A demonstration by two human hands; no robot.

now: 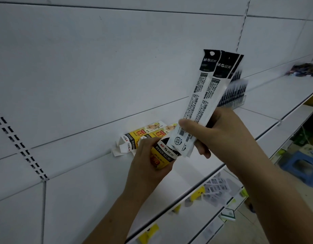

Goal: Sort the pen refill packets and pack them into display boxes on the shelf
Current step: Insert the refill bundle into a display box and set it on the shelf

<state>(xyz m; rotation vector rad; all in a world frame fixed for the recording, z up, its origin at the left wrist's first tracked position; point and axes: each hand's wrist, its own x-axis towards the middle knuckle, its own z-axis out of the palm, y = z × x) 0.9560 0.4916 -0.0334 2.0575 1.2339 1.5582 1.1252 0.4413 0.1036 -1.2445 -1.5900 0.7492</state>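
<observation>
Two or three long black-and-white pen refill packets (203,103), fanned slightly at their black header ends, are pinched low down by the right hand (221,131), thumb across the printed face and fingers curled behind. Their bottom ends sit at the open mouth of a small yellow, black and white cardboard display box (163,155), which the left hand (148,161) grips from below with its fingers wrapped round the body. Box and packets hang in the air just in front of the white metal shelf (196,173), not resting on it.

Risks, as I judge them: the packets are splayed, so one corner may catch on the box's torn-looking rim and buckle instead of sliding in. With the grip so near the bottom, the tall upper ends can sway and one packet may slip loose and fall past the shelf edge. Squeezing the box could narrow its mouth.

Behind the box, against the back panel, lie more yellow-and-white cartons (143,136), opened and lying flat. Farther right along the shelf stands a clear rack of dark pens (235,94).
</observation>
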